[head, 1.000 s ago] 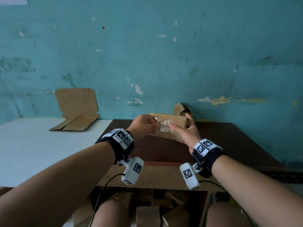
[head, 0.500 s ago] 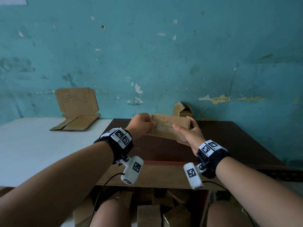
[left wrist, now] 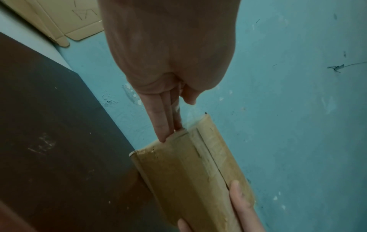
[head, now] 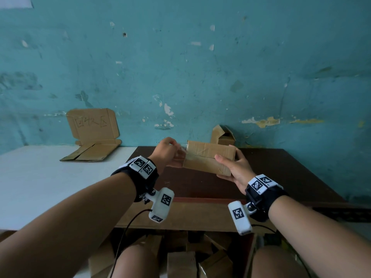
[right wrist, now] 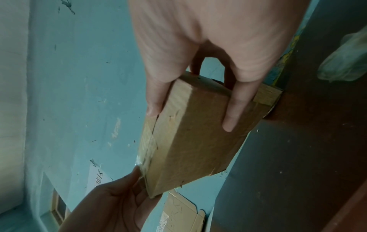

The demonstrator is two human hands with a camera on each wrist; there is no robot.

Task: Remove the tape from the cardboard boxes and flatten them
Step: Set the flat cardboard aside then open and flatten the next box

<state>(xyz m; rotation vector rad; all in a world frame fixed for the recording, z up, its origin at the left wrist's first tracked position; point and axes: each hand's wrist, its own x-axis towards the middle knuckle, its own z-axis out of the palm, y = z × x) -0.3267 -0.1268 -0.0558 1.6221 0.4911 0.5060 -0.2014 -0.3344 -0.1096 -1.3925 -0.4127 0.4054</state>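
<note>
A small brown cardboard box (head: pixel 208 157) is held in the air over the dark brown table (head: pixel 281 173). My right hand (head: pixel 224 167) grips its right end, thumb on the seamed face and fingers underneath; the right wrist view shows the same box (right wrist: pixel 188 141) in that grip. My left hand (head: pixel 176 155) is at the box's left end. There, thumb and fingers pinch a strip of clear tape (head: pixel 183 151) still stuck along the seam. In the left wrist view the fingertips (left wrist: pixel 164 136) touch the box's end (left wrist: pixel 188 172) and the tape (left wrist: pixel 187 113) stretches up to the thumb.
Flattened cardboard (head: pixel 92 153) lies on the white table at the back left, under a cardboard sign (head: pixel 92 124) leaning on the wall. An opened small box (head: pixel 222 135) stands at the brown table's back edge. Several boxes (head: pixel 180 259) fill a bin below the front edge.
The crumpled tape seen between my hands a second ago is gone. The box has been turned so its seamed face shows, and my left hand now pulls a tape strip at its left end.
</note>
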